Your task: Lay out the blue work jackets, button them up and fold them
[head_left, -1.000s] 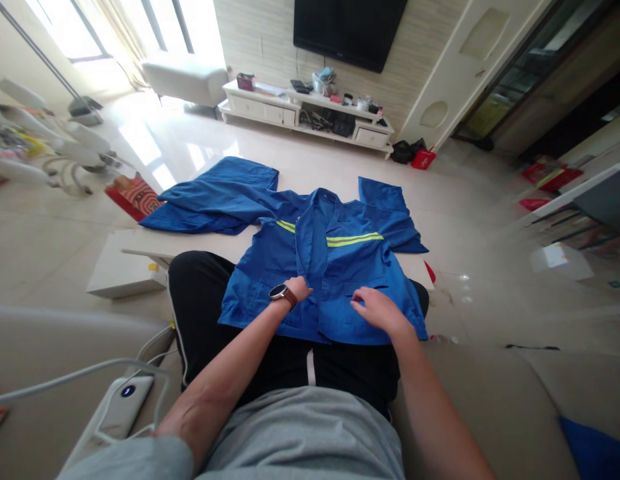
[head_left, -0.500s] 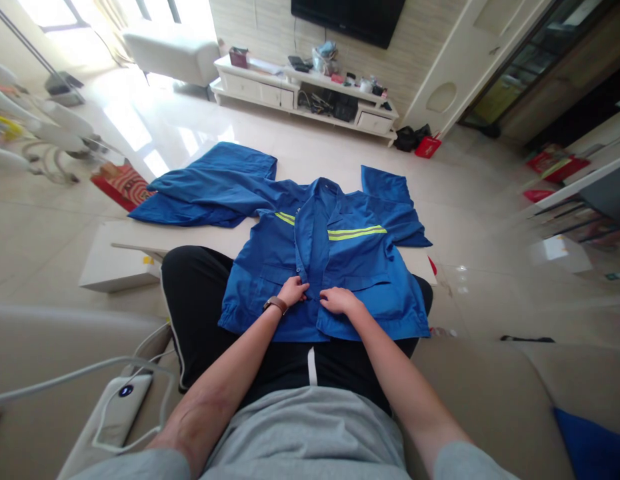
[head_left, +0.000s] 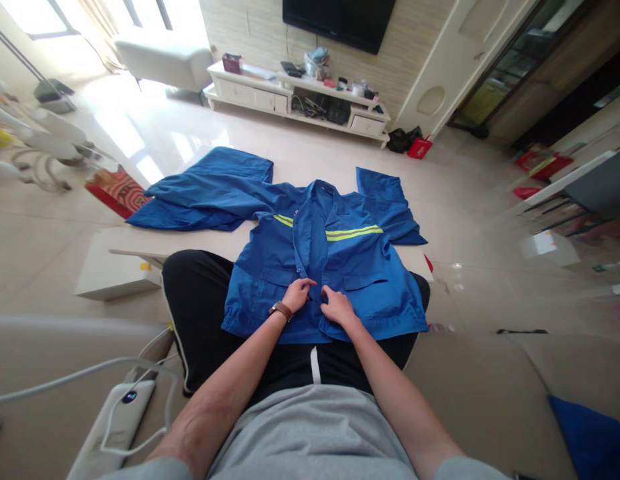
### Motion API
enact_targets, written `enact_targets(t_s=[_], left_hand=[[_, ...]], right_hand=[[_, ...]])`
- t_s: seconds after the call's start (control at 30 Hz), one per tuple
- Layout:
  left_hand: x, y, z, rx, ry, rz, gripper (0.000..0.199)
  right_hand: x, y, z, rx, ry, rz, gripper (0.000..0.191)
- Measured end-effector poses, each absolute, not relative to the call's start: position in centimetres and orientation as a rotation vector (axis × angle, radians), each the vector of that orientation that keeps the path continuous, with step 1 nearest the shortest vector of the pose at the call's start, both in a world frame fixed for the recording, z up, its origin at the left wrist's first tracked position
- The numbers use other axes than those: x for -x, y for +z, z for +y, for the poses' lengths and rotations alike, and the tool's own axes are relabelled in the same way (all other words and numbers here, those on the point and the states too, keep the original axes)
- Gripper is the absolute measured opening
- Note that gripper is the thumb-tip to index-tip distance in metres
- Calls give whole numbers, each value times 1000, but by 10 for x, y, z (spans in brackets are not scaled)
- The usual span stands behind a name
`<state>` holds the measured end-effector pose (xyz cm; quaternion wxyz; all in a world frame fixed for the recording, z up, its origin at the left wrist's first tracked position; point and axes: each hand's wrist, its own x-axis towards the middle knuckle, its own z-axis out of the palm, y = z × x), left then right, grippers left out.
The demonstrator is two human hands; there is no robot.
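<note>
A blue jacket (head_left: 365, 257) with yellow-green reflective stripes lies front up, its collar away from me and its hem over my lap. Its front hangs apart down the middle. My left hand (head_left: 297, 295), with a brown watch strap at the wrist, pinches the front edge left of the gap. Just across the gap, my right hand (head_left: 336, 305) has its fingers closed on the other front edge. Both sleeves spread outward over the white table, the left one folded.
Beyond the jacket stands a white TV cabinet (head_left: 250, 93) with small items on it. A red paper bag (head_left: 117, 192) is at the table's left. A white power bank (head_left: 115, 417) with a cable lies on the sofa (head_left: 470, 387).
My left hand has shifted slightly right along the front edge, and my right hand sits slightly lower. The view has moved a little.
</note>
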<state>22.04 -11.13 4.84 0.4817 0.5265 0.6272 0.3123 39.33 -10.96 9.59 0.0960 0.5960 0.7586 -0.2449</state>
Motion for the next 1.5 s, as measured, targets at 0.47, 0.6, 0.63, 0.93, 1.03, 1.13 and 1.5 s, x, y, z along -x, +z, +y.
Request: enact_targets(t_s=[0.47,0.6,0.63,0.93,1.03,1.13,1.5], left_hand=[[-223,58,-123,-1716,465,1436,23],[-221,60,-124,-1656,593,1330,22],[-221,59,-123,-1623,615,1299,23],[-224,55,-124,-1328,819,1097,30],[-225,60,-128,-1281,890,1075,31],[-226,61,-130,-1263,921,1086,31],[-201,132,-172,-1637,594,1447,15]], right_hand=[[-411,78,-116,-2048,-1490,2573,54],[-410,79,-116,-2062,-1521,2560,36],[-410,79,-115,-2085,-1602,2543,28],[-410,91,-123,-2089,-2368,2344,17],[-411,92,-126,-2025,-2397,2345,18],[-410,87,-126,-2065,-2329,2338,20],[-418,161,-168,-1187,-1512,2916,34]])
